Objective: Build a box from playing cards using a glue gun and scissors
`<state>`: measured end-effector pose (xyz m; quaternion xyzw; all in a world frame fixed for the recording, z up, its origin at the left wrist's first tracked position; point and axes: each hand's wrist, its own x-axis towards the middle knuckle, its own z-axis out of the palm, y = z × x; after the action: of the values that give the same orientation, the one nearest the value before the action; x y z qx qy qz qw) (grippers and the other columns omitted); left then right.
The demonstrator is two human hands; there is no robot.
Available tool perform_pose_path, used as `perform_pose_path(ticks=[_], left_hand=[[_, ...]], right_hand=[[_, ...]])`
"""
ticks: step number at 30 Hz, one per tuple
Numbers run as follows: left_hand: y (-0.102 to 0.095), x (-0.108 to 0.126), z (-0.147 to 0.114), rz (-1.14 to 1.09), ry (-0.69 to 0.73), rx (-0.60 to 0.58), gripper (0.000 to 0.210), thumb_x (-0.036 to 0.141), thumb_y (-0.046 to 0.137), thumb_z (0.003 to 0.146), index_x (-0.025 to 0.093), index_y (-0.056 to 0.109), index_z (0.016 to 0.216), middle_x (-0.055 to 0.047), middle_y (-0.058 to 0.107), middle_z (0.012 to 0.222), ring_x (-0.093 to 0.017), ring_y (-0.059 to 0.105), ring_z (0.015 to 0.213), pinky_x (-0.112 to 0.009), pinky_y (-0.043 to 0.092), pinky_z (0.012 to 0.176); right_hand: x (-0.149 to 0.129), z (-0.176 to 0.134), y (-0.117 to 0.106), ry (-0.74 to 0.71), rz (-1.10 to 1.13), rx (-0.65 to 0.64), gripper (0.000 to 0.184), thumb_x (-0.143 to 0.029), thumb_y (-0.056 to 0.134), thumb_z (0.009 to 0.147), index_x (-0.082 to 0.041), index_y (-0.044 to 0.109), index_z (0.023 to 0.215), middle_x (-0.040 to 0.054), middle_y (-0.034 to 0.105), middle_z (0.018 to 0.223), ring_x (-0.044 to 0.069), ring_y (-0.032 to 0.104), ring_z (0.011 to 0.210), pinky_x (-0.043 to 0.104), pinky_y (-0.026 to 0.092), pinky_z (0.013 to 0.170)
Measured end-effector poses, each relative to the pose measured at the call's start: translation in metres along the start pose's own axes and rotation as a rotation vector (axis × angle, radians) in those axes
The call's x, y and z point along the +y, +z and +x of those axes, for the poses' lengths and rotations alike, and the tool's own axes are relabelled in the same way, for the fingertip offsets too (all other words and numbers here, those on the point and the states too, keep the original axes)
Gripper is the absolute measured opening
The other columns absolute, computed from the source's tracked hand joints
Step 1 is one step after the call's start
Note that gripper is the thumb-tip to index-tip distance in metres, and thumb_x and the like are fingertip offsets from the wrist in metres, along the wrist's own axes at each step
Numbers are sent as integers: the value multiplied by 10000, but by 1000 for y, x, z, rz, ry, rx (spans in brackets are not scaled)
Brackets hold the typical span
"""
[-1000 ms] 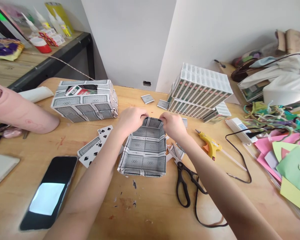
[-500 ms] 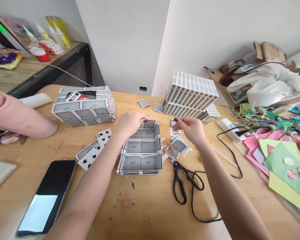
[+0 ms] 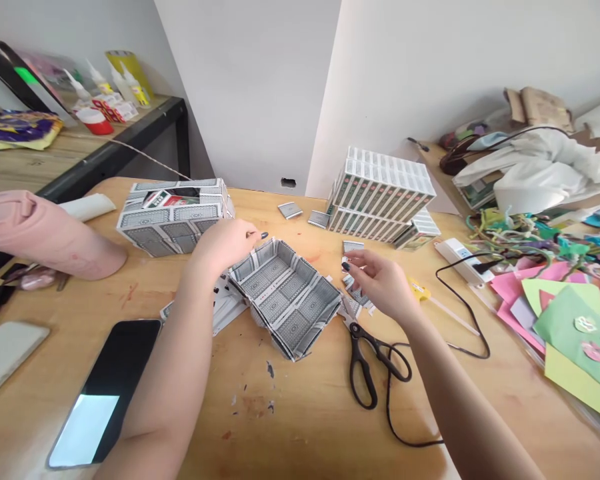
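Note:
A shallow open box (image 3: 285, 297) covered with grey-patterned playing cards lies slantwise on the table, its inside facing up. My left hand (image 3: 225, 250) is at its far left corner, fingers curled at the wall, partly hidden by the hand itself. My right hand (image 3: 380, 280) hovers over small card pieces (image 3: 353, 247) to the right of the box, fingers bent and apart, with nothing visible in them. Black-handled scissors (image 3: 363, 347) lie just below it, blades towards the box. Spread playing cards (image 3: 226, 310) are partly covered by my left forearm.
A closed card-covered box (image 3: 167, 223) stands at the back left, stacked card packs (image 3: 380, 193) at the back right. A phone (image 3: 107, 393) and pink roll (image 3: 55, 233) lie left. A glue gun (image 3: 419, 291), black cable (image 3: 389, 407), power strip (image 3: 457, 257) and coloured paper (image 3: 570, 320) are right.
The open box has turned anticlockwise, from pointing straight away to slantwise. My left hand has shifted left with its far end. My right hand has moved slightly down and its fingers have spread.

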<state>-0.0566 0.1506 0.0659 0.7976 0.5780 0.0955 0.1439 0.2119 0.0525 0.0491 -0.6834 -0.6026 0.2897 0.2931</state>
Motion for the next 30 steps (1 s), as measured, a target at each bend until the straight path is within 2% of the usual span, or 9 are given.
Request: perform_pose_path(ticks=[3, 7, 12, 14, 16, 19, 22, 27, 30], left_hand=[[4, -4, 3, -59, 59, -3, 266, 398, 491, 792, 253, 714, 775, -26, 694, 670, -186, 593, 633, -269, 374, 581], [11, 0, 6, -41, 109, -45, 201, 333, 521, 755, 243, 698, 724, -16, 640, 602, -165, 538, 575, -261, 320, 543], [4, 3, 3, 66, 64, -99, 234, 228, 479, 742, 210, 593, 538, 1, 458, 486, -118, 372, 466, -272, 224, 494], [1, 1, 3, 96, 45, -91, 223, 212, 472, 734, 209, 562, 530, 0, 440, 491, -128, 380, 478, -270, 224, 495], [0, -3, 4, 118, 17, -88, 222, 228, 470, 740, 208, 542, 531, -5, 453, 492, -143, 420, 492, -267, 239, 498], [1, -11, 6, 144, -36, -85, 241, 284, 460, 767, 209, 550, 556, -26, 522, 512, -173, 498, 526, -271, 280, 514], [5, -16, 9, 168, -68, -76, 211, 294, 455, 774, 217, 609, 652, -56, 628, 621, -212, 577, 620, -278, 333, 554], [11, -18, 13, 193, -91, -91, 258, 246, 405, 777, 207, 641, 873, -105, 692, 884, -276, 624, 801, -312, 396, 609], [14, -20, 15, 171, -93, -87, 340, 249, 391, 784, 198, 597, 1050, -116, 670, 1034, -289, 617, 912, -331, 432, 679]], right_hand=[[-12, -10, 6, 81, -97, -104, 365, -449, 444, 834, -209, 602, 1060, -26, 610, 529, 120, 558, 427, 235, 427, 482], [-22, -15, 15, 177, -152, -293, 481, -397, 474, 828, -186, 452, 1260, -45, 607, 481, 133, 563, 411, 244, 431, 525], [-25, -3, 14, 131, -381, -276, 399, -368, 524, 795, -157, 579, 1130, -4, 624, 534, 160, 610, 539, 254, 420, 590], [-23, 5, 8, 124, -343, -272, 382, -371, 517, 801, -167, 590, 1116, -11, 621, 530, 149, 605, 527, 247, 424, 589], [-19, 14, 1, 148, -271, -207, 364, -342, 490, 818, -176, 578, 1129, -21, 622, 532, 133, 598, 507, 235, 432, 586], [-6, 26, -5, 185, -264, -97, 275, -261, 464, 811, -196, 627, 1023, -16, 650, 602, 119, 597, 506, 227, 433, 574], [8, 33, -2, 125, -387, -73, 208, -213, 496, 769, -222, 684, 858, 4, 691, 774, 146, 634, 664, 241, 438, 632], [20, 41, 17, -130, -535, -172, 289, -108, 497, 736, -227, 674, 930, 21, 640, 1094, 165, 595, 938, 238, 420, 778], [18, 48, 25, -158, -661, -262, 261, -118, 512, 724, -214, 648, 924, 42, 629, 1085, 185, 583, 956, 250, 419, 742]])
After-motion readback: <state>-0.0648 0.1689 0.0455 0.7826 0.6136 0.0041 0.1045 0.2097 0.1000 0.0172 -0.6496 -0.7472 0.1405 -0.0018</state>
